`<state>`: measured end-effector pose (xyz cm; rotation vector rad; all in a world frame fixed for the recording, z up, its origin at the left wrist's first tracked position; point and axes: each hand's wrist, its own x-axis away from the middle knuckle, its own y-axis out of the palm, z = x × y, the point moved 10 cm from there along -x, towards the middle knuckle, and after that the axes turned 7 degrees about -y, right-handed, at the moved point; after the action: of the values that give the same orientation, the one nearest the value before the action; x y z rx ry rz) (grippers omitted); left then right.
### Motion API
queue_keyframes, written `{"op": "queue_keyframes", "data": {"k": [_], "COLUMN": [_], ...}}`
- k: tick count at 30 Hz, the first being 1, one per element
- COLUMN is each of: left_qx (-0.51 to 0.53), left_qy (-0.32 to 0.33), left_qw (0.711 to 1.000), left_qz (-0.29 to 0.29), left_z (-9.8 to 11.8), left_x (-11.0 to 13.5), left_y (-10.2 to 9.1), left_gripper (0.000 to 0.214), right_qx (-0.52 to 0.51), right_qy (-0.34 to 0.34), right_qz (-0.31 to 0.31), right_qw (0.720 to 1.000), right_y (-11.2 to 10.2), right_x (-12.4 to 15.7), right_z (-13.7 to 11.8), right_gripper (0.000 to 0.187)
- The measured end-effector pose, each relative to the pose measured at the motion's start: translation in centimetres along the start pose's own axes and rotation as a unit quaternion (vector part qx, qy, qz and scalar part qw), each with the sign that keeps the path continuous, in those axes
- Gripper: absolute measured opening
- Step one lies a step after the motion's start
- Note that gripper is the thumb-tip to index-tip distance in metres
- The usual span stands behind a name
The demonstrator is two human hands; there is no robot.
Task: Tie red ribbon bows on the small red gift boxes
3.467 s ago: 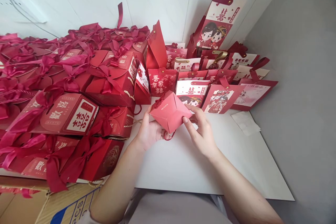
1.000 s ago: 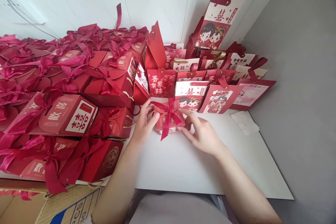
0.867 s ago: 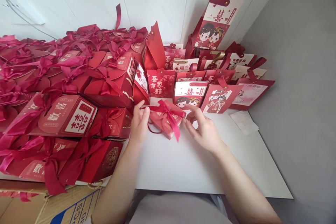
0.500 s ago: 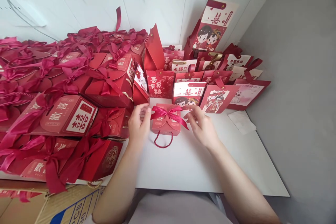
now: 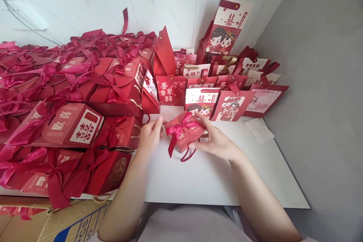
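A small red gift box (image 5: pixel 185 141) with a crimson ribbon bow (image 5: pixel 183 125) on its lid is turned at an angle over the white table. My right hand (image 5: pixel 215 138) grips its right side, fingers behind and thumb at the front corner. A dark red cord handle (image 5: pixel 188 155) hangs at the box's near side. Left of the box, a short gap away, is my left hand (image 5: pixel 151 134). Its fingers are curled in against the thumb, and I see nothing between them.
Ribboned red gift boxes (image 5: pixel 70 124) are piled high on the left. Upright printed paper gift bags (image 5: pixel 171 90) stand along the back. A white paper (image 5: pixel 258 129) lies on the table (image 5: pixel 193 185) at right, near the grey wall (image 5: pixel 320 94). An open carton (image 5: pixel 76 221) sits below left.
The gift box has been turned askew, its bow now tilted with one tail hanging toward me. My right hand has moved from beside the ribbon end onto the box's side.
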<state>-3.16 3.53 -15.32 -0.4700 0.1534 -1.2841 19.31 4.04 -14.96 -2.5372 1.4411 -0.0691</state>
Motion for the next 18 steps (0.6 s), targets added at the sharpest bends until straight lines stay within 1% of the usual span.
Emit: {"op": "queue_keyframes", "data": {"k": [2,4,5,7,9,10,12,13,15,18], "left_qx": [-0.064,-0.1,-0.101,-0.079,-0.045,-0.028,-0.002,0.006,0.015,0.028], "left_qy": [0.018,0.023,0.02,0.011,0.006,0.006,0.005,0.002,-0.004,0.005], "left_qw": [0.997,0.993,0.993,0.995,0.997,0.998,0.999,1.0,1.0,0.996], "left_qz": [0.034,0.058,0.062,0.066,0.062,0.057,0.038,0.021,-0.02,-0.081], "left_z": [0.4,0.5,0.5,0.2,0.1,0.1,0.1,0.0,0.0,0.3], "left_x": [0.1,0.1,0.1,0.0,-0.1,-0.1,0.0,0.0,0.1,0.3], "left_y": [-0.5,-0.9,-1.0,-1.1,-1.0,-0.9,-0.4,0.0,0.8,2.0], "left_gripper": [0.056,0.058,0.057,0.049,0.036,0.033,0.038,0.042,0.046,0.042], "right_qx": [0.018,0.038,0.051,0.086,0.114,0.115,0.096,0.086,0.09,0.124], "right_qy": [0.001,0.018,0.025,0.037,0.046,0.047,0.044,0.04,0.036,0.05], "right_qz": [-0.009,-0.001,0.015,0.067,0.114,0.126,0.125,0.115,0.088,0.047], "right_qw": [1.0,0.999,0.998,0.993,0.986,0.984,0.987,0.989,0.991,0.99], "right_y": [-0.3,-0.8,-1.2,-2.2,-2.9,-3.0,-2.6,-2.2,-1.5,-0.9], "right_x": [0.0,0.0,-0.1,-0.2,-0.2,-0.2,-0.3,-0.4,-0.5,-0.4], "right_z": [0.2,0.8,1.1,1.6,1.9,2.0,2.0,2.0,1.9,2.2], "right_gripper": [0.101,0.096,0.093,0.082,0.063,0.053,0.038,0.035,0.036,0.034]}}
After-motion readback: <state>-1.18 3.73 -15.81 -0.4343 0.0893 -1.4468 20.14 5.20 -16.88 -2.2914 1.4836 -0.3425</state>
